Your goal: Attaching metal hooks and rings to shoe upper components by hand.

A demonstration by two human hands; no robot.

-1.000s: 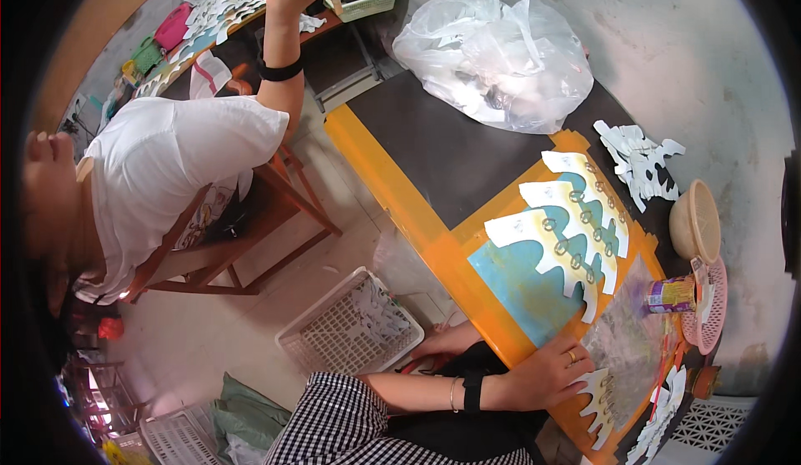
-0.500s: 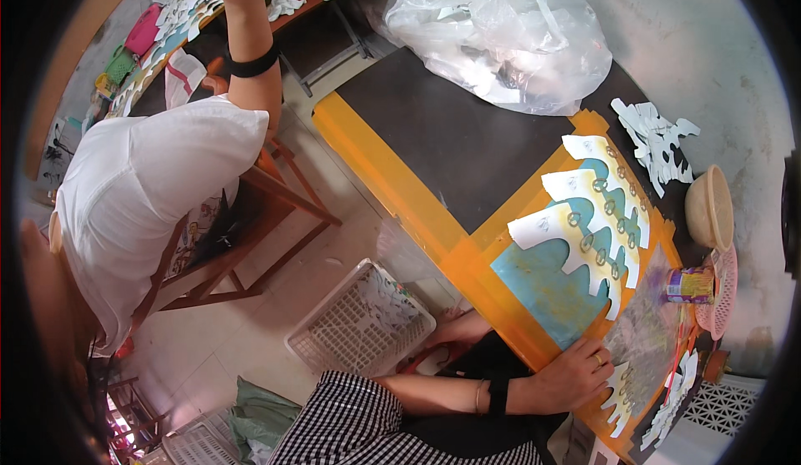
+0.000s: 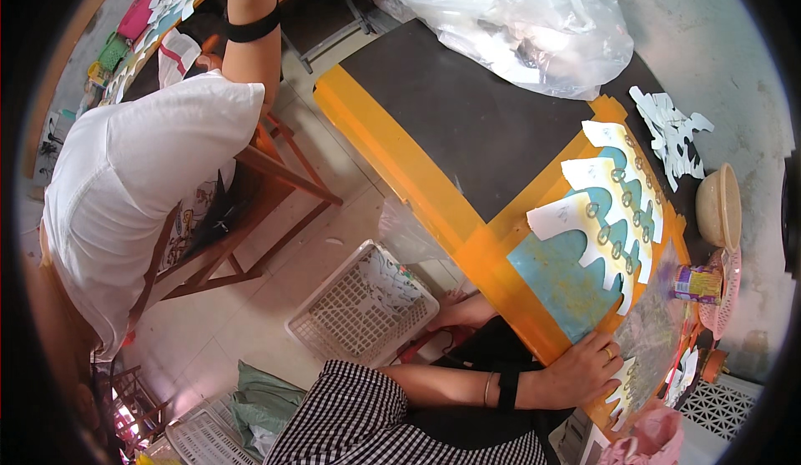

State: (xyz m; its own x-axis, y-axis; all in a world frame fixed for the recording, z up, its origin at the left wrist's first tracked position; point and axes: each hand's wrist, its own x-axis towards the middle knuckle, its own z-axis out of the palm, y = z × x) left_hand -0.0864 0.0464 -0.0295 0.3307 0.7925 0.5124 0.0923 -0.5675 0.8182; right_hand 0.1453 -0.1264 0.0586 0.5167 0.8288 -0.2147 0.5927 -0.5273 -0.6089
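Observation:
My left hand (image 3: 580,372), with a ring and a black wristband, rests on the orange-taped edge of the table (image 3: 476,256). Its fingers lie flat beside a small white-and-yellow scalloped piece (image 3: 622,394), partly touching it as far as I can see. Beyond the hand, several white scalloped strips (image 3: 559,217) with yellow shading and small oval marks overlap on a blue-green sheet (image 3: 551,286). A grey smeared patch (image 3: 647,319) lies right of the fingers. My right hand is out of view; a crumpled pink cloth-like shape (image 3: 651,438) shows at the lower edge.
A clear plastic bag (image 3: 534,27) sits at the table's far end. White cut-outs (image 3: 667,131), a beige bowl (image 3: 717,206), a purple-yellow can (image 3: 697,284) and a pink basket (image 3: 730,298) line the wall. Left sit a co-worker (image 3: 150,181) and a floor basket (image 3: 363,306).
The view has shifted slightly, so the table appears a little further right. The pink shape has come in at the lower right. My left hand stays at the table's edge.

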